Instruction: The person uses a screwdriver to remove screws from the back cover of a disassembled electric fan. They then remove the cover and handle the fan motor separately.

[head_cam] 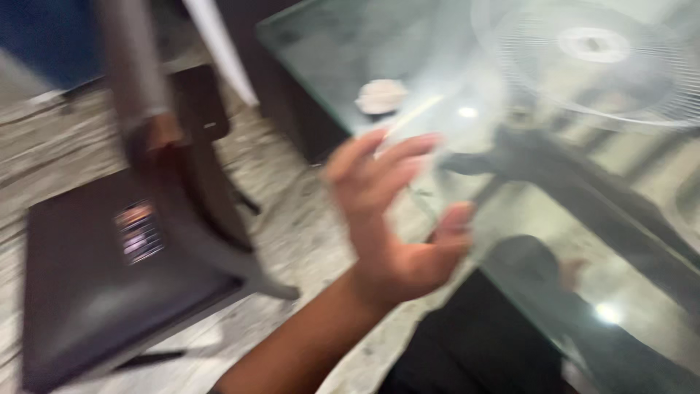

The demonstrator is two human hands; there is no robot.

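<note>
The picture is heavily motion-blurred. My left hand (394, 219) is raised in the middle of the view with its fingers spread and nothing in it. It hovers by the near edge of a glass table (321, 66). A thin pale stick (414, 115) shows just beyond the fingertips, and I cannot tell whether the fingers touch it. A small round white object (380, 95) lies on the glass behind it. My right hand is out of view.
A black chair (109, 277) with a dark backrest stands at the left on a pale marbled floor (306, 219). The glass reflects a round white fan (590, 51) and a person. My dark-clothed leg (474, 343) is at the bottom.
</note>
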